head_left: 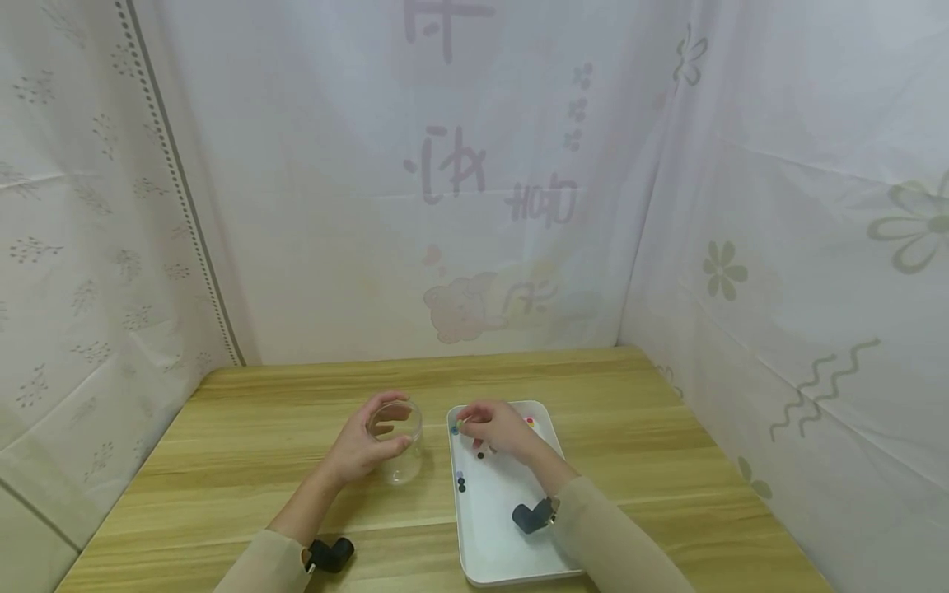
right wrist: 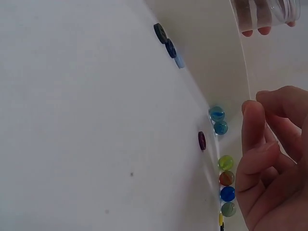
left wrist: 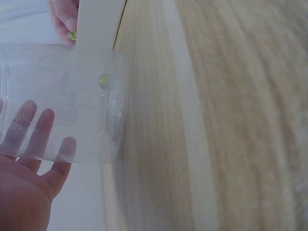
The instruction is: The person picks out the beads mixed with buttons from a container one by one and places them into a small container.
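Note:
My left hand [head_left: 361,445] holds a clear plastic jar [head_left: 404,465], fingers and thumb around its sides, on the table left of the tray. A green marble [left wrist: 104,81] shows near the jar's bottom in the left wrist view. Over the tray's far left corner, my right hand [head_left: 500,428] pinches a yellow-green marble [left wrist: 72,35] between thumb and fingertip; the right wrist view hides it behind the fingers. Below that hand, several glass marbles [right wrist: 227,194] line the wall of the white tray [head_left: 500,535]. A dark red button [right wrist: 202,140] lies close by them.
Two dark buttons [right wrist: 160,33] and a pale blue button [right wrist: 179,60] sit along the tray's left wall. A small pink-red piece [head_left: 530,421] is at its far right. The wooden table [head_left: 282,403] meets patterned cloth walls [head_left: 334,206] at the back and sides.

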The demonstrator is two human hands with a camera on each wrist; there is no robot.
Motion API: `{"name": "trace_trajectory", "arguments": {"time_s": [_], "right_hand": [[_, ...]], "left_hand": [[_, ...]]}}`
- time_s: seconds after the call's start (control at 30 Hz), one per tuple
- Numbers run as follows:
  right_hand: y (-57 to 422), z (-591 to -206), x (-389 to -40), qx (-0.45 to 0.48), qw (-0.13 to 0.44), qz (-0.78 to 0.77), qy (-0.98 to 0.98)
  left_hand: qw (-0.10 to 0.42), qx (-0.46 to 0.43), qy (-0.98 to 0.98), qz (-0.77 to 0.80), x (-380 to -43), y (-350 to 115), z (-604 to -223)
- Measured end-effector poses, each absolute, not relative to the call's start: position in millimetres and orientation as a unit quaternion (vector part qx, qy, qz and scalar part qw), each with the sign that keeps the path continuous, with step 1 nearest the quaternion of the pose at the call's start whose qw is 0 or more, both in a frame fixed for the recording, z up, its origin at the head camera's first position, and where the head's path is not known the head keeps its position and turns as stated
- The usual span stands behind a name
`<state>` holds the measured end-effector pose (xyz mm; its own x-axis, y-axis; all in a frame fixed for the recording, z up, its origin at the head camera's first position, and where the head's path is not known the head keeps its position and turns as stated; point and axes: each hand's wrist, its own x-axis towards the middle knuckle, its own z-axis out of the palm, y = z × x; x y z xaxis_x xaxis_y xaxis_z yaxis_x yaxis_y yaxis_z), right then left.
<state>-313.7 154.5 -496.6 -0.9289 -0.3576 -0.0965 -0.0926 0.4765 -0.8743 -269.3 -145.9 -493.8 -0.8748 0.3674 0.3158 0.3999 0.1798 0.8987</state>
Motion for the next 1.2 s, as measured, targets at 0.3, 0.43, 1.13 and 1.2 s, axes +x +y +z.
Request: {"name": "trace_trajectory", "arguments": {"time_s": [0.3, 0.43, 1.13, 1.2], "right_hand": [[154.6, -482.3, -310.8, -0.134, 0.116, -0.519, 0.836], [155.6, -478.1, -311.8, -0.134, 0.110, -0.523, 0.834], [155.7, -451.5, -310.2, -0.146, 0.070, -0.581, 0.798], [155.0, -448.5, -309.2, -0.145, 0.070, -0.582, 0.797]], "left_hand": [[0.016, -0.249, -0.772, -0.585, -269.1, -145.7, -493.7], [0.015, -0.248, -0.772, -0.585, -268.9, -145.4, -493.1], [0.015, -0.248, -0.771, -0.587, -268.8, -145.0, -493.3], [0.014, -0.247, -0.770, -0.588, -268.8, -144.8, -493.4]]}}
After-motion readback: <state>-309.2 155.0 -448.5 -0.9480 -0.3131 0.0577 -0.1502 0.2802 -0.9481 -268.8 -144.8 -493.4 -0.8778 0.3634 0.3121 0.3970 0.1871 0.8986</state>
